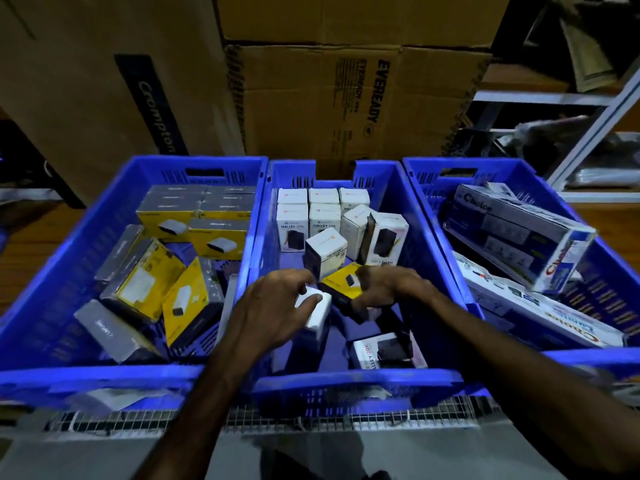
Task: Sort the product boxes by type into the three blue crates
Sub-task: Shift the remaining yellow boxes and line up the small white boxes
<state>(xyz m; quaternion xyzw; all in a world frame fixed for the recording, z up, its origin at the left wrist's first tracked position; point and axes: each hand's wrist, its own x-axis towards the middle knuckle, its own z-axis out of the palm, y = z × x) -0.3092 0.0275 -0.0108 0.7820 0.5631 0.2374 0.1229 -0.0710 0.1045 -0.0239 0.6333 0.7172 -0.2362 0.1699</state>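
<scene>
While the left hand (277,299) grips a white box (313,311), the right hand (384,289) holds a yellow box (341,279).

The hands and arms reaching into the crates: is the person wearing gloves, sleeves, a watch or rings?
Nothing is visible on them. The left hand and right hand are bare, without gloves, and both forearms are uncovered as far as the picture shows. No watch, ring or wristband can be made out in the dim light.

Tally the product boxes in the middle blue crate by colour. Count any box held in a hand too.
White cardboard boxes: 10, including the one the left hand grips
Yellow cardboard box: 1, gripped by the right hand
Total: 11 visible in the middle blue plastic crate
</scene>
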